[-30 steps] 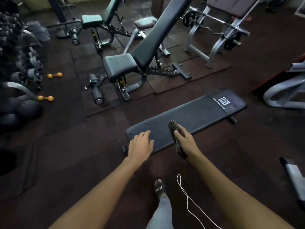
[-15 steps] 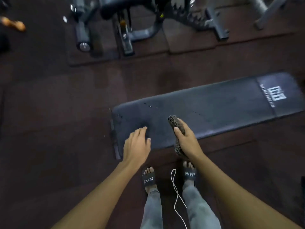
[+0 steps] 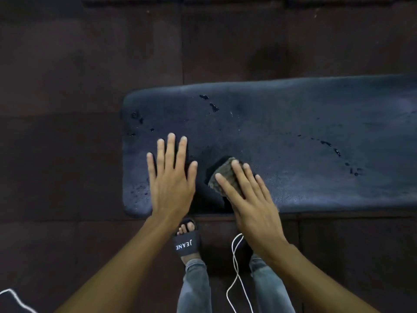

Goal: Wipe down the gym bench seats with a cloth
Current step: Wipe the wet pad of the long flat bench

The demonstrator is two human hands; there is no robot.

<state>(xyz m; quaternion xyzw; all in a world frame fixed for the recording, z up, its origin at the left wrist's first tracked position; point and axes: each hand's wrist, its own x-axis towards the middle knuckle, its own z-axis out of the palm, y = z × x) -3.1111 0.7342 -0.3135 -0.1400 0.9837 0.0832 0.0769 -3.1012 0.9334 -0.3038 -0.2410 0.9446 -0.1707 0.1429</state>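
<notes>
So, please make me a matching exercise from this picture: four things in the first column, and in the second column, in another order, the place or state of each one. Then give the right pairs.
Column 1
1. left hand
2. cloth
3. water drops
4. white cord

Column 2
A. hanging down between the legs
B. pressed on the bench pad under the right hand
C. flat on the pad with fingers spread, holding nothing
D. scattered on the pad surface, not yet wiped

Pairs: 1-C, 2-B, 3-D, 4-A
</notes>
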